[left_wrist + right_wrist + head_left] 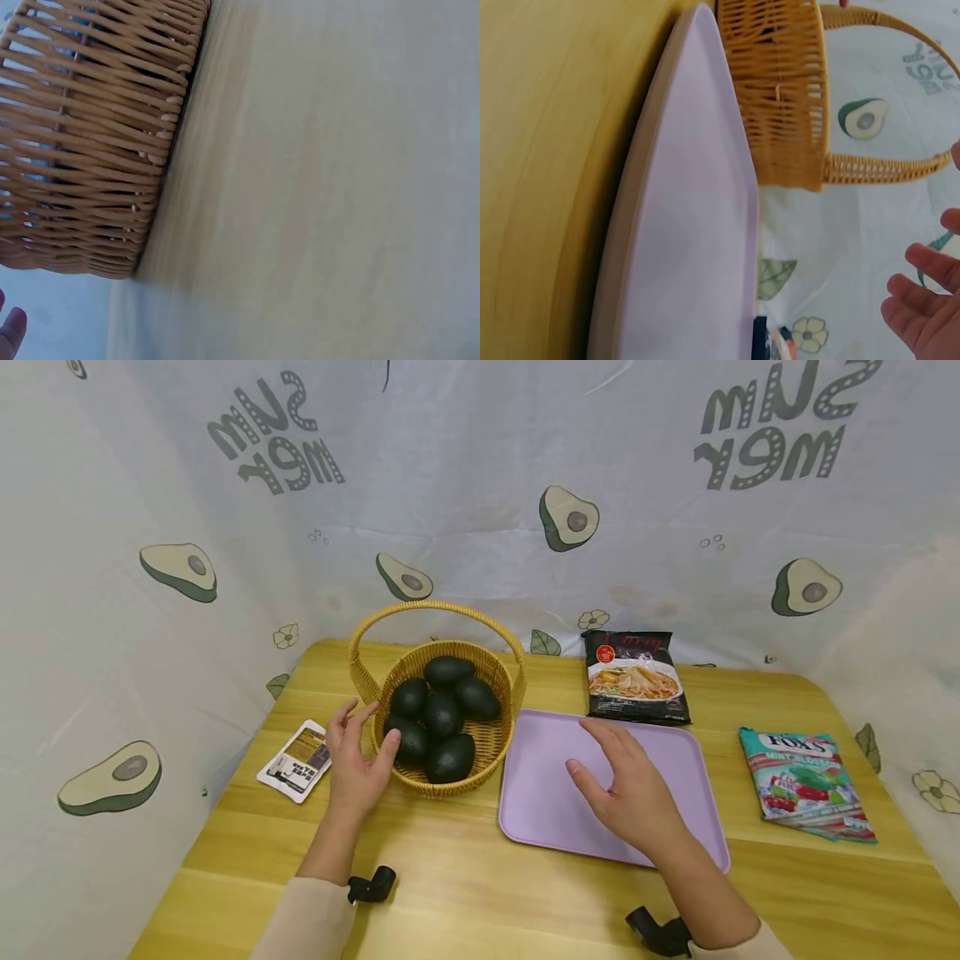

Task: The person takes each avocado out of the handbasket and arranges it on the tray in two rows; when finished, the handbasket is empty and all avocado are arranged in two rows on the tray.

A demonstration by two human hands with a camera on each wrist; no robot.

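Observation:
A yellow wicker basket [491, 745] with a tall arched handle stands left of centre in the head view, with several dark green avocados [443, 715] inside. Beside its left rim is my left hand [358, 768], fingers spread and holding nothing. In the left wrist view the woven side of the basket [90, 135] fills the upper left, with a fingertip at the lower left corner. My right hand [626, 785] hovers over a light purple tray [540, 777], fingers loosely extended and nothing in them. The right wrist view shows that hand [926, 300] above the tray [697, 202].
Left of the basket lies a white card-like packet [300, 760] with printing. A black noodle packet [636, 678] sits behind the tray. To the tray's right is a teal candy bag [806, 785]. A printed curtain [465, 460] hangs round the wooden table [465, 877].

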